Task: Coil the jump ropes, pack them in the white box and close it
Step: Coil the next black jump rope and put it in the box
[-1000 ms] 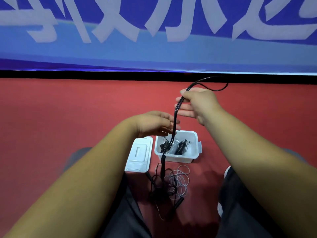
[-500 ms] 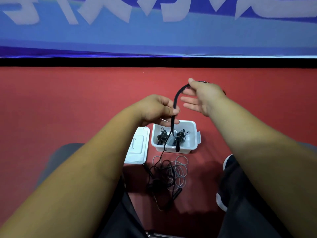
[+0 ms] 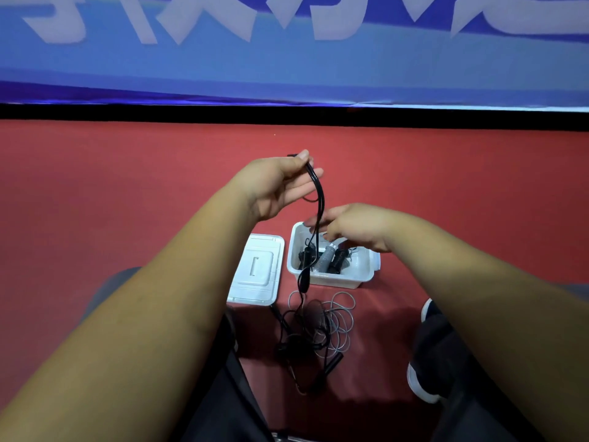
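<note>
Black rope (image 3: 321, 196) pinched high by left grip (image 3: 277, 186), hanging past box (image 3: 331, 280), which lies at 12 o'clock of loose tangle (image 3: 322, 327). Right grip (image 3: 353, 228) at rope; closure cannot be told. Loops to be laid evenly, slack drawn slowly.

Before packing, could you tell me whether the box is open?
Open: the lid lies on the floor beside the box.

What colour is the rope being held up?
Black; the jump rope shows best in the head view.
</note>
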Action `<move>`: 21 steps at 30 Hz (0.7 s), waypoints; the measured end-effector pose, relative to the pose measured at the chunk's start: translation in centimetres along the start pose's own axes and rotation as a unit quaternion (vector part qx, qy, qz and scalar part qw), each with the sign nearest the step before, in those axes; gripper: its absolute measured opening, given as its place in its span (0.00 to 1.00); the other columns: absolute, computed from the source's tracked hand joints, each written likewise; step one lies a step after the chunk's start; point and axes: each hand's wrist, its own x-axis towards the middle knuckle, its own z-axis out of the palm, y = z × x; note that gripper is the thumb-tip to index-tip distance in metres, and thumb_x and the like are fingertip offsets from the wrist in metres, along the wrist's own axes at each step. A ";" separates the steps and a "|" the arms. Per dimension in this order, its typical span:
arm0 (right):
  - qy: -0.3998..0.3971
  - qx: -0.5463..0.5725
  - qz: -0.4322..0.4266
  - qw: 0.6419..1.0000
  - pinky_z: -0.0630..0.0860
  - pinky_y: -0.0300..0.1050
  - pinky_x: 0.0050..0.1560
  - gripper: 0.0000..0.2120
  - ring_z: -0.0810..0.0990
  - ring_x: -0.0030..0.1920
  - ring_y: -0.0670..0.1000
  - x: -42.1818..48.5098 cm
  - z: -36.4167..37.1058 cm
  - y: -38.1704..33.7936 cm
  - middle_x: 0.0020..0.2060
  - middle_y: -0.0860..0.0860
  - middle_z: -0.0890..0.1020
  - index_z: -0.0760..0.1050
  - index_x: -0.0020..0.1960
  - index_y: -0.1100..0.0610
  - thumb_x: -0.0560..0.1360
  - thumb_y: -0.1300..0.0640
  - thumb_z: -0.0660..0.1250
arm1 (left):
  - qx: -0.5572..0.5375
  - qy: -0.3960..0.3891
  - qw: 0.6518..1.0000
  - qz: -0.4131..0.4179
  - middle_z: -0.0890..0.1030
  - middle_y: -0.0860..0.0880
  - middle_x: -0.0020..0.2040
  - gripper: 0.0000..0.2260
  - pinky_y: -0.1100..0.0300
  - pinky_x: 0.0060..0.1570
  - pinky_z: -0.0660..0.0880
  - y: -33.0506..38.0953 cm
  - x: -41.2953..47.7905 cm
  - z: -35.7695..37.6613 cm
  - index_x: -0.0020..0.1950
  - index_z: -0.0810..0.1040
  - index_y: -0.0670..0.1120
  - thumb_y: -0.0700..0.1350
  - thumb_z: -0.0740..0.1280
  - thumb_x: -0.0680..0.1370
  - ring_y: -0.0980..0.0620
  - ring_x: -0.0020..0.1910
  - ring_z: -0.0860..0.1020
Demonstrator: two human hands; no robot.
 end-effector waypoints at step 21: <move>0.063 -0.006 0.071 0.995 0.76 0.50 0.46 0.17 0.82 0.45 0.55 1.6 0.2 3.8 0.48 0.51 0.87 0.79 0.56 0.54 0.85 0.42 0.61 | -0.208 0.132 0.969 0.011 0.85 0.43 0.39 0.04 0.54 0.39 0.85 2.1 0.6 -3.2 0.50 0.81 0.36 0.36 0.68 0.82 0.47 0.36 0.87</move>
